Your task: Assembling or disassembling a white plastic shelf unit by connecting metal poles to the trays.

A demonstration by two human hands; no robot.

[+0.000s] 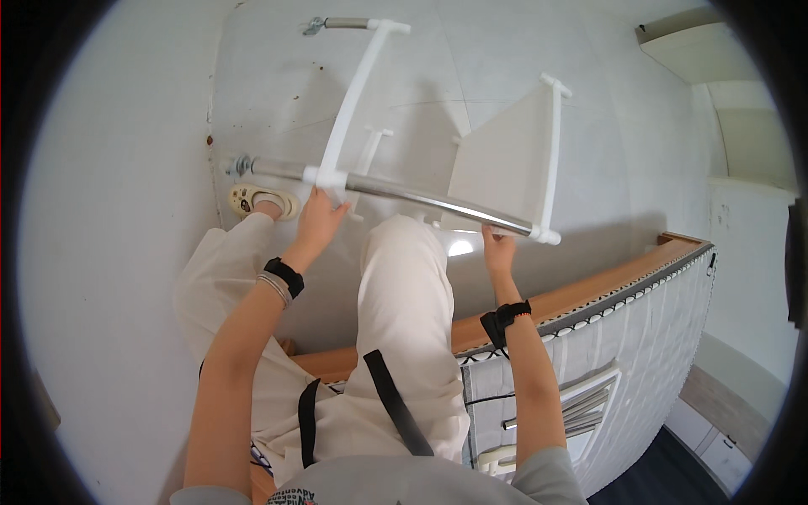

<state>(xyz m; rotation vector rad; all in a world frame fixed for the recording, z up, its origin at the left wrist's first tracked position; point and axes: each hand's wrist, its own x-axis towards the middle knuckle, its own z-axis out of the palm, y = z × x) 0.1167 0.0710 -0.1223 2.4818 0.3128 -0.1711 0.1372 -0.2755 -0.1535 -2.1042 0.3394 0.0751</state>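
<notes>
A partly built shelf rack [438, 202] is held tilted over my knees, its long chrome tube running from the left down to the right. White shelf frames stand off the tube at its left and right, the right one with a flat cream panel [497, 164]. Casters [241, 164] tip the tube ends on the left. My left hand [316, 223] grips the rack from below by the left white corner joint, thumb apart and some fingertips hidden. Near the tube's right end, my right hand [499, 251] is closed on the rack's lower edge, its fingertips partly hidden.
Under me is a bed with a wooden edge [581, 293] and pale quilted cover. Beside my right forearm lie several loose metal tubes [581, 411] and a white frame [602, 421]. A wall [126, 252] rises at the left; cream shelving [715, 55] stands at the far right.
</notes>
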